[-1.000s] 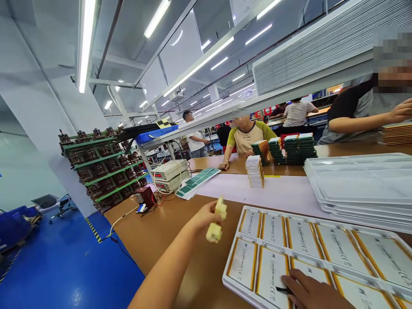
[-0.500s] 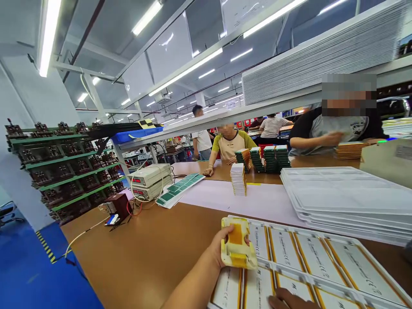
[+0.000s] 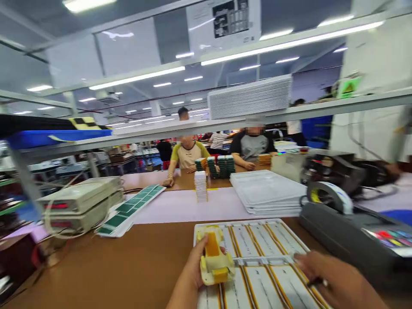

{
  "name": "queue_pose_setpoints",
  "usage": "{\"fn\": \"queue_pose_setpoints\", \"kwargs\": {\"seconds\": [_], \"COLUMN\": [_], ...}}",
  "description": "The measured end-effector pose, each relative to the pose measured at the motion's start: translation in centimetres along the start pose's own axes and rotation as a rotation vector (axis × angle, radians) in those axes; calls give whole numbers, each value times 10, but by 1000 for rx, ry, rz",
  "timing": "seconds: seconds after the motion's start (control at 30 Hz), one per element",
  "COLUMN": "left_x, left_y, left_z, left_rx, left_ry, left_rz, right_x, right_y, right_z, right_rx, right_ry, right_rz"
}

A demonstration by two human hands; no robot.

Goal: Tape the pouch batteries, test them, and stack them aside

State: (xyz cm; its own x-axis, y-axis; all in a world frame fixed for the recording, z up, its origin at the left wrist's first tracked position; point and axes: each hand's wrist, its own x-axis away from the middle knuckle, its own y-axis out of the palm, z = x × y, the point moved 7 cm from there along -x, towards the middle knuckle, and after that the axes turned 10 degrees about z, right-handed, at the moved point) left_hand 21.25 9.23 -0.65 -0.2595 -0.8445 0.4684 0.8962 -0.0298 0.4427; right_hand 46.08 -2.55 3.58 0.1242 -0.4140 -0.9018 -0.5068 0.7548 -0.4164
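left hand (image 3: 195, 265) around yellow holder (image 3: 213, 257)

Left forearm (image 3: 183, 296) enters from the bottom edge, slanting up and slightly right. Left hand (image 3: 195, 268) held up in front, closed in a grip – thumb (image 3: 201, 248) stretched upward along the near side, other fingers mostly hidden behind. Right hand (image 3: 331, 274) well apart from it, knuckles up, fingers pointing left, seemingly curled in a pinch – motion blur softens the detail. Right forearm (image 3: 365, 296) runs off toward the lower right.
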Motion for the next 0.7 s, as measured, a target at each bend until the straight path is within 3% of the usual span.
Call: {"fn": "queue_pose_setpoints", "kwargs": {"seconds": [0.1, 0.2, 0.27, 0.33, 0.43, 0.7], "left_x": [5, 0, -4, -5, -2, 6], "left_y": [7, 2, -6, -16, -26, -18], "left_z": [10, 34, 48, 58, 67, 64], "left_rx": [7, -22, -4, 45, 135, 125], "left_ry": [15, 167, 254, 329, 407, 438], "left_rz": [-64, 26, 104, 183, 229, 277], "right_x": [14, 43, 59, 69, 73, 78], "right_y": [-64, -122, -144, -147, -135, -122], "right_z": [72, 133, 163, 186, 203, 193], "right_rx": [237, 456, 503, 486, 431, 513], "right_ry": [370, 697, 797, 813, 761, 728], "right_rz": [165, 275, 298, 256, 179, 146]}}
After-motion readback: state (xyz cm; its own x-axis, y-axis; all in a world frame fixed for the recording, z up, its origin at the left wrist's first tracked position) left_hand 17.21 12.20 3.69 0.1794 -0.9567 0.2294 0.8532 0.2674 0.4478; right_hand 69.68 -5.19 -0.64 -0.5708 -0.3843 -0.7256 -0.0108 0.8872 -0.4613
